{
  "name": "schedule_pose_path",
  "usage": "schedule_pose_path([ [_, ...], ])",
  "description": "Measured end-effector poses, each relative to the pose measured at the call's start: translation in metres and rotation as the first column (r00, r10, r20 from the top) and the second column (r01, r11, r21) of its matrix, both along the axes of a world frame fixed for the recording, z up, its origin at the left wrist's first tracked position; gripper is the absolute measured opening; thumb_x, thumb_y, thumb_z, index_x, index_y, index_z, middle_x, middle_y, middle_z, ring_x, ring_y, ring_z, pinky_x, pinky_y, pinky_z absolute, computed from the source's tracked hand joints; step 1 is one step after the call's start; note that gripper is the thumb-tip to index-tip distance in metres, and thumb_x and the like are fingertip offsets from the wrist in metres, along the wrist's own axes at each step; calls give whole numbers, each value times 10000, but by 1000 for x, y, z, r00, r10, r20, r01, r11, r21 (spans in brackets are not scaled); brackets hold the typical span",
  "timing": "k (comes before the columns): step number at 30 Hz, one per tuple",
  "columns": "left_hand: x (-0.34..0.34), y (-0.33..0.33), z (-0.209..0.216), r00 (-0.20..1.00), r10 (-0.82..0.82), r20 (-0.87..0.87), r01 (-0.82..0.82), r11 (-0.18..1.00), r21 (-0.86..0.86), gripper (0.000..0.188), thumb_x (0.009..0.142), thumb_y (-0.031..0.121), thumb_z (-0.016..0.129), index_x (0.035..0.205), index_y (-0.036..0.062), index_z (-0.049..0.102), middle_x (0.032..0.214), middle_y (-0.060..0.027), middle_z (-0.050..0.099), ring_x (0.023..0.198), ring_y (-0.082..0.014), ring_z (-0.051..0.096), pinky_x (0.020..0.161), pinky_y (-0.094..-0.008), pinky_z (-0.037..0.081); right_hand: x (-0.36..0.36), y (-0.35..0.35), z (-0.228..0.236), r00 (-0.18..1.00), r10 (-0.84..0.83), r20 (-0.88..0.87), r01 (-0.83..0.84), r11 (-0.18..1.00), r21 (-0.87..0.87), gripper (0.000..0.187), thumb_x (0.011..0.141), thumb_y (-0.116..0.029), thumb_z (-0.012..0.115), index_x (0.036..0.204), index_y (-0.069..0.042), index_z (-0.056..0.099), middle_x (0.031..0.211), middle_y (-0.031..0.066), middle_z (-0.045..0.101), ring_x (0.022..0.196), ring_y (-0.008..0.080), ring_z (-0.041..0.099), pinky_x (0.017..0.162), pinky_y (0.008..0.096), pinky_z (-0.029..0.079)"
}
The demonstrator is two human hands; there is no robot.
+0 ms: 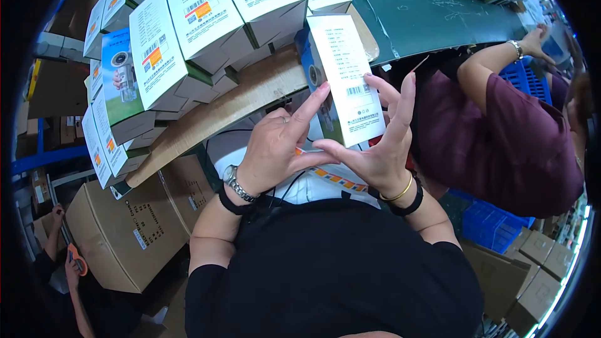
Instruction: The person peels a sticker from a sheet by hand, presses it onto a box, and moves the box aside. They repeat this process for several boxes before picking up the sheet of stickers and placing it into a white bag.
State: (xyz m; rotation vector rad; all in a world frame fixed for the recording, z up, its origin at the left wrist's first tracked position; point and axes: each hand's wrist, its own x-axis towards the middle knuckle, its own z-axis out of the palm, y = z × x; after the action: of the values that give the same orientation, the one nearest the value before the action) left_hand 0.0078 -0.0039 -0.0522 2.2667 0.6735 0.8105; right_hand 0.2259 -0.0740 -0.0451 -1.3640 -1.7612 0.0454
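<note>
A white and blue printed box (350, 81) stands tilted at the bench's edge in front of me. My left hand (275, 144) has its index finger stretched against the box's near left side, while its other fingers curl around an orange and white sticker strip (339, 179). That strip hangs below my hands, partly hidden behind my right thumb. My right hand (385, 144) is spread at the box's right side, one fingertip at its edge and the thumb close to my left thumb. A thin sliver (421, 63), perhaps a sticker, clings to a raised right fingertip.
Several similar boxes (203, 9) are stacked on the wooden bench (219, 103) at left. A green table (432, 15) lies beyond. At right a person in a maroon shirt (526, 131) works near blue crates (494, 222). Large cartons (119, 231) stand lower left, beside another person's hand (72, 269).
</note>
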Motion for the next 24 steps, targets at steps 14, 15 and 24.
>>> schedule_pose_path([
  [14, 8, 16, -18, 995, 17, 98, -23, 998, 63, 948, 797, 346, 946, 1640, 192, 542, 984, -90, 630, 763, -256, 639, 681, -394, 544, 14, 5, -5, 963, 174, -204, -184, 983, -29, 1458, 784, -281, 1025, 1744, -9, -38, 1523, 309, 552, 1236, 320, 706, 996, 390, 630],
  [15, 9, 19, -17, 996, 24, 90, -29, 998, 48, 935, 797, 328, 948, 1633, 195, 551, 990, -91, 634, 771, -257, 648, 681, -391, 549, 14, 7, -6, 962, 174, -212, -184, 983, -28, 1426, 806, -235, 1015, 1743, -8, -35, 1523, 307, 552, 1234, 318, 707, 1007, 392, 623],
  [24, 11, 13, -18, 983, 74, 170, -104, 979, 174, 765, 798, 267, 971, 1499, 186, 676, 1128, -66, 667, 832, -188, 695, 655, -325, 571, 55, 25, 19, 930, 45, -364, -57, 998, -22, 572, 925, -62, 878, 1410, 23, 588, 1429, 194, 618, 1225, 203, 652, 1071, 335, 521],
])
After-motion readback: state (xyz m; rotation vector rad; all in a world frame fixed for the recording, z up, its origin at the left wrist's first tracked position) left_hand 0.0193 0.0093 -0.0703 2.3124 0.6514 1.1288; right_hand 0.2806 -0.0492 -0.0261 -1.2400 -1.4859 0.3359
